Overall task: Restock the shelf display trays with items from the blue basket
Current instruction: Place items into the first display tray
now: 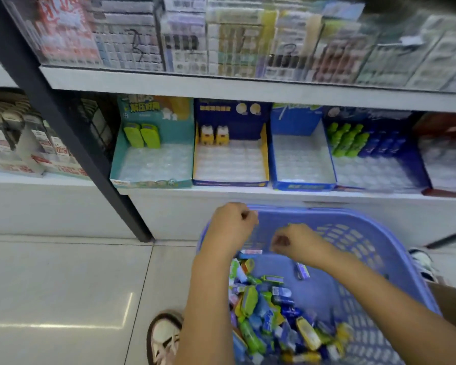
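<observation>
The blue basket (353,233) sits low in front of me, its near half piled with several small packaged items (271,312) in green, blue and yellow. My left hand (232,225) hovers at the basket's far-left rim with curled fingers, and nothing shows in it. My right hand (292,241) hangs over the basket's middle, also curled, with no item plainly visible inside. On the shelf above stand the display trays: a teal tray (150,167) with two lime-green items (142,135), a yellow-edged tray (231,164) with two yellow items (213,135), and a bare blue tray (300,164).
A navy tray (374,172) holds green and blue bottles at its back, and a red tray (448,167) is cut off at the right. A black shelf post (71,133) slants down on the left. My shoe (163,338) stands on the tiled floor.
</observation>
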`<state>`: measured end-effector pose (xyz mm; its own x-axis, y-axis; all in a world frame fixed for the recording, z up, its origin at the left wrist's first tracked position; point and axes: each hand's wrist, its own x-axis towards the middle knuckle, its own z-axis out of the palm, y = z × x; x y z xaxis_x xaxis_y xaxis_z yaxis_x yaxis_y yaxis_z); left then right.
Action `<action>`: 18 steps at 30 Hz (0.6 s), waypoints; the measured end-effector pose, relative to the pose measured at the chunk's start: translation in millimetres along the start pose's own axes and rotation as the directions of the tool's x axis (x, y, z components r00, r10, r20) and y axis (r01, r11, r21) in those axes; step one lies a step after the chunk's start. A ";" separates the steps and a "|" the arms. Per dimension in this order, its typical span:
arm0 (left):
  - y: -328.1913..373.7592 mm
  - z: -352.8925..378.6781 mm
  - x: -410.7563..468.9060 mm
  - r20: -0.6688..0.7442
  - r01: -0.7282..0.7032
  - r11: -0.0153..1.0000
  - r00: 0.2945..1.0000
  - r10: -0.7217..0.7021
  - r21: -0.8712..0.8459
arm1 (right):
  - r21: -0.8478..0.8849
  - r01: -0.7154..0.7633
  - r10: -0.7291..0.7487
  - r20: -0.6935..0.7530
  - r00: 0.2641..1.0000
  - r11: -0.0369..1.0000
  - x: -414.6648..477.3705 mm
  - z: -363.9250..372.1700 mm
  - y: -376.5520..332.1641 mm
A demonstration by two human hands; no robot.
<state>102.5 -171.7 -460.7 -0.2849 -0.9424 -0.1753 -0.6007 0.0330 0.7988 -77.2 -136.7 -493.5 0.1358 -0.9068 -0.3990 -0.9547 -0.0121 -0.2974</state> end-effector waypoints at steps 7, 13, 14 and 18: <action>-51.6 123.8 -14.5 0.548 -0.025 0.858 0.779 -0.305 0.513 | 0.123 -0.280 0.240 0.267 0.933 0.952 10.4 107.6 93.7; -76.6 151.2 -18.0 0.456 0.034 0.754 0.778 -0.432 0.656 | 0.176 -0.139 0.102 0.203 0.974 0.975 32.2 162.1 88.6; -79.1 150.0 -17.3 0.395 0.078 0.739 0.806 -0.442 0.669 | 0.164 -0.128 0.096 0.189 0.977 0.978 34.3 168.2 89.2; -93.0 145.0 -15.9 0.202 0.250 0.647 0.816 -0.541 0.721 | 0.258 -0.152 0.119 0.138 0.983 0.954 36.9 173.2 93.1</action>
<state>54.6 -111.6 -615.6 -0.0584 -0.7200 -0.6915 -0.9980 0.0254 0.0578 -115.2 -98.3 -686.1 0.0565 -0.8349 -0.5476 -0.8633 0.2346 -0.4468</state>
